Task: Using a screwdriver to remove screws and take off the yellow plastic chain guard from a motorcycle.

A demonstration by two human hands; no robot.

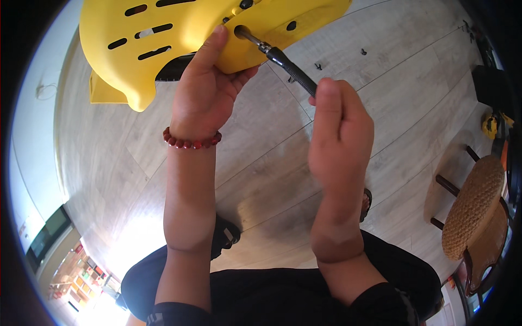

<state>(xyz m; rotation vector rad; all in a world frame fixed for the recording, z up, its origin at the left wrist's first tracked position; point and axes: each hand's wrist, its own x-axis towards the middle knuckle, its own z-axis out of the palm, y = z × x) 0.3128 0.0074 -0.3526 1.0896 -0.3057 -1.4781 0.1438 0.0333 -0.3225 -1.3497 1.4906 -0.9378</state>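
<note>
The left hand (202,92) gripped the edge of the yellow moulded plastic seat shell (190,38). The right hand (338,130) was clamped on the black-handled screwdriver (283,60), whose long axis ran up-left from that hand, tip entering the shell's hole above the wood-plank floor (272,174).

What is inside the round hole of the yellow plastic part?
The metal tip of the screwdriver enters the hole of the yellow plastic part. The right hand holds the tool; the left hand steadies the part. What lies deeper in the hole is hidden.
</note>
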